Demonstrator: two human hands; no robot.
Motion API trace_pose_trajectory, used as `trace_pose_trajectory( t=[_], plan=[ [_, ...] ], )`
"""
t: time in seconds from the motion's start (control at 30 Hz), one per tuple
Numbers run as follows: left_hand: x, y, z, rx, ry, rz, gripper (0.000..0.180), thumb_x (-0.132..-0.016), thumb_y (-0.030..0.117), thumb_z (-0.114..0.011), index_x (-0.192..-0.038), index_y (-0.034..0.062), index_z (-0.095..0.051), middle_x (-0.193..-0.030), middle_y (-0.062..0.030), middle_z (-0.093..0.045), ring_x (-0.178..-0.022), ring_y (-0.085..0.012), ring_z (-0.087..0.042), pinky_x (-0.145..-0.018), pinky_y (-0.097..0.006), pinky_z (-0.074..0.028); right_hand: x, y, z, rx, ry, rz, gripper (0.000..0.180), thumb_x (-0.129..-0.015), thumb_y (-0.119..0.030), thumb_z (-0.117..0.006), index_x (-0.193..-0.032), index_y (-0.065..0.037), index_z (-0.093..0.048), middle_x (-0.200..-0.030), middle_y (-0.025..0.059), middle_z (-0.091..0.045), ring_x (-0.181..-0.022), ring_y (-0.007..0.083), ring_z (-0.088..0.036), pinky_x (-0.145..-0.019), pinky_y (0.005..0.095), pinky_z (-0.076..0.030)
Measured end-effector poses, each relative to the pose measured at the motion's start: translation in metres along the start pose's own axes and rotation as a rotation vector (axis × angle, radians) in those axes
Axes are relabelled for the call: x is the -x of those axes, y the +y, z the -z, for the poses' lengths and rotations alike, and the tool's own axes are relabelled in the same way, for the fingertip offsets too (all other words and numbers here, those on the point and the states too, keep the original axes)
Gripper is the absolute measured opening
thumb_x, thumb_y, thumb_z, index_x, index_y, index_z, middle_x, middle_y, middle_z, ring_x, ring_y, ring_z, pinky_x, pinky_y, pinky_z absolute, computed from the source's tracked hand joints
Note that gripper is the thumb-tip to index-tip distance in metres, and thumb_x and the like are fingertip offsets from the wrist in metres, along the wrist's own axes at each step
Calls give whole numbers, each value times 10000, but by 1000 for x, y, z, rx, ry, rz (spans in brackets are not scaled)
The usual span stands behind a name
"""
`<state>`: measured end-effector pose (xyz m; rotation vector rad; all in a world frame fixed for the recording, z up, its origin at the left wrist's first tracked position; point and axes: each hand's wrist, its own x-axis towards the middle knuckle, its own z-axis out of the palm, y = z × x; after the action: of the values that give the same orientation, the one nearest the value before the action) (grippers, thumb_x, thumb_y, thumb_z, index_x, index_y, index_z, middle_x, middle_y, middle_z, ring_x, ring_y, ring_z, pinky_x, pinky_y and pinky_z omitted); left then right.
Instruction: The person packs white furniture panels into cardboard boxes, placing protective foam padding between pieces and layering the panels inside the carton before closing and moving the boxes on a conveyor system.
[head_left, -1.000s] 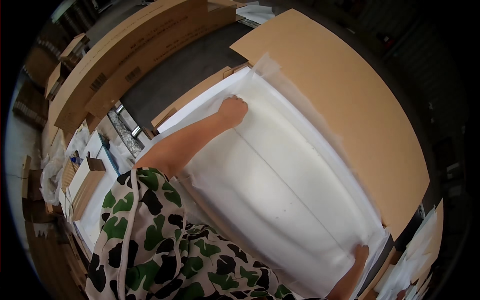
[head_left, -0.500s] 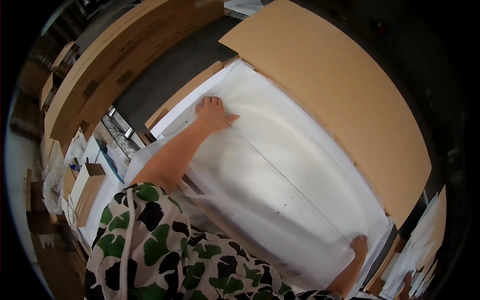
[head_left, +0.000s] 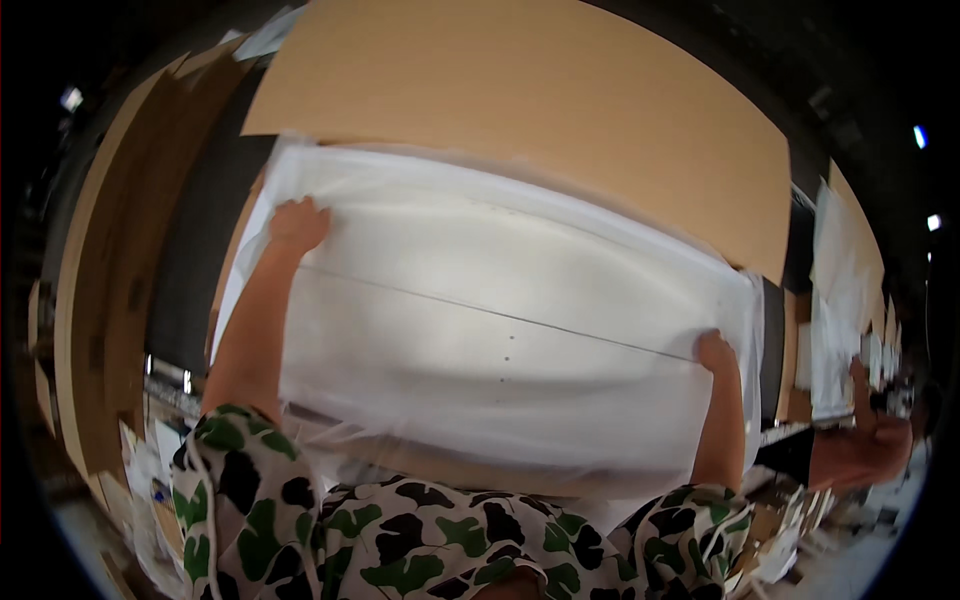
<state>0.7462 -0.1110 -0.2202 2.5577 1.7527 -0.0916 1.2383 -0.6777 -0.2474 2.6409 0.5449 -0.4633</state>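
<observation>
A long white panel or basin-like piece wrapped in thin translucent white sheeting (head_left: 560, 420) lies in an opened cardboard box in front of me. Between my hands a thin dark line, straight like a seam or sheet edge, runs across the wrapping. My left hand (head_left: 298, 224) is at the left end, its fingers curled down on the sheeting. My right hand (head_left: 714, 352) is at the right end, fingers bent and closed at the sheeting; its fingertips are partly hidden. Several small dark marks show on the white surface near the middle.
A large brown cardboard flap (head_left: 540, 90) stands open along the box's far side. Tall cardboard (head_left: 100, 270) rises on the left beside a dark surface (head_left: 200, 230). At the right, another person (head_left: 865, 450) works by a stack of cardboard and white sheeting (head_left: 835, 290).
My view has turned rightward, so the box now lies more level before me. Both hands remain at the two ends of the sheeting. Another person has come into view on the right.
</observation>
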Motion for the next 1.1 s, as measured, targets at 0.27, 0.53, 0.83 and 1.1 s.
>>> trace_pose_trajectory(
  t=[0.27,0.53,0.83,1.1],
  plan=[
    [19,99,8,442,358,-885,136,-798,135,-577,-889,45,-625,-849,-151,-592,-830,-310,-562,-741,-409,-464,52,-172,114,-296,846,776,131,-792,-152,-596,-869,-47,-586,-846,123,-599,-836,315,-549,-720,409,-463],
    [55,91,-20,277,253,-761,469,-760,432,-647,-1126,143,-604,-1161,-130,-481,-1078,-298,-442,-911,-452,-331,55,-194,65,-362,790,740,367,-777,-205,-627,-1134,-145,-566,-1039,127,-529,-974,294,-481,-872,412,-381],
    [25,98,-6,250,93,-795,893,-551,626,-719,-1198,41,-526,-1221,-123,-435,-1176,-283,-373,-1004,-418,-275,39,-212,83,-419,677,737,409,-730,-220,-603,-1117,-93,-569,-1089,96,-537,-1037,293,-476,-898,421,-374],
    [34,128,-8,272,105,-661,768,-644,625,-658,-1128,40,-545,-1130,-116,-467,-1125,-275,-394,-983,-435,-271,41,-245,80,-239,534,318,437,-746,-245,-520,-1156,-99,-553,-1152,123,-522,-1123,308,-447,-970,527,-313]
  ],
)
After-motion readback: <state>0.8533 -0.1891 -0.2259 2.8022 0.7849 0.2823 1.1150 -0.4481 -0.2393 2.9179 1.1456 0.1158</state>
